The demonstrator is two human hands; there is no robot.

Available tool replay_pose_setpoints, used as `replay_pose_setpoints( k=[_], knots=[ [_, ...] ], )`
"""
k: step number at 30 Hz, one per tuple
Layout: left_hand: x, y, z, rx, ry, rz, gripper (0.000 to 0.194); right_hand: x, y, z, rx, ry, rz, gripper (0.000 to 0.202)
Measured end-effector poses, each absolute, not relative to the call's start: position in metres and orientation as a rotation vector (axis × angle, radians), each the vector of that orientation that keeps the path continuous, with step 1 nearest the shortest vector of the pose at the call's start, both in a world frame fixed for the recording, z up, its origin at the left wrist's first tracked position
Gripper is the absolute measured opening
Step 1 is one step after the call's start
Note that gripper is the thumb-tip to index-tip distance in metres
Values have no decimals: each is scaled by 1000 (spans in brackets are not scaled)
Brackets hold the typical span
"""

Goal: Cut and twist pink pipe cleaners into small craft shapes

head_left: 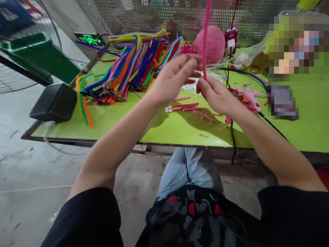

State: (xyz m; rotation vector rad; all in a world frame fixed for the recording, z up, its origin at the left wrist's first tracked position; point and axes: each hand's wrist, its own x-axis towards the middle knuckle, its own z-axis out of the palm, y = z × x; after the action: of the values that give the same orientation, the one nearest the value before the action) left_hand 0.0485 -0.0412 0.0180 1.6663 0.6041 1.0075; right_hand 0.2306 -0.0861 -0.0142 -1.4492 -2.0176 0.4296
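Observation:
A long pink pipe cleaner (pixel 205 37) rises upright past the top of the view. Its lower end is pinched between the thumb and fingers of my right hand (pixel 216 96). Just left of the stem, my left hand (pixel 176 77) hovers with fingers stretched out and slightly blurred; nothing shows in it. On the green table (pixel 154 130) below both hands lie several short pink pipe cleaner pieces (pixel 202 115). White pearl beads (pixel 168 109) sit at the left end of some of these. A pink glue gun (pixel 248 97) rests beyond my right wrist, partly covered by red and pink bits.
Bundles of coloured pipe cleaners (pixel 123 73) fill the back left. Behind my hands stand a pink ball (pixel 212 44) and a purple plug socket (pixel 230 39). A black box (pixel 53 103) sits at the left edge. A black cable (pixel 232 137) hangs over the front edge.

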Motion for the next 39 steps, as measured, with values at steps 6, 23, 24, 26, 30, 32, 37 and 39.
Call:
replay_pose_setpoints(
  k=[6, 23, 24, 26, 30, 32, 37, 39],
  knots=[
    [61, -52, -5, 1826, 796, 1094, 32, 229, -94, -10, -1514, -2194, 514, 25],
    [48, -44, -21, 1846, 912, 830, 32, 263, -72, -23, -1340, -1435, 697, 37],
    [49, -44, -23, 1841, 908, 815, 31, 263, -70, -25, -1339, -1403, 710, 37],
    [50, -46, -26, 1828, 901, 792, 29, 262, -68, -28, -1344, -1384, 706, 38],
    [53, -49, -32, 1752, 886, 746, 30, 256, -70, -29, -1296, -1432, 645, 42],
    [53, -49, -33, 1710, 872, 677, 30, 253, -71, -30, -1233, -1411, 642, 42],
    [54, -47, -36, 1697, 832, 621, 22, 247, -74, -30, -1164, -1310, 706, 35],
    [57, -50, -36, 1534, 763, 610, 17, 242, -76, -29, -1180, -1282, 747, 30]
  ],
)
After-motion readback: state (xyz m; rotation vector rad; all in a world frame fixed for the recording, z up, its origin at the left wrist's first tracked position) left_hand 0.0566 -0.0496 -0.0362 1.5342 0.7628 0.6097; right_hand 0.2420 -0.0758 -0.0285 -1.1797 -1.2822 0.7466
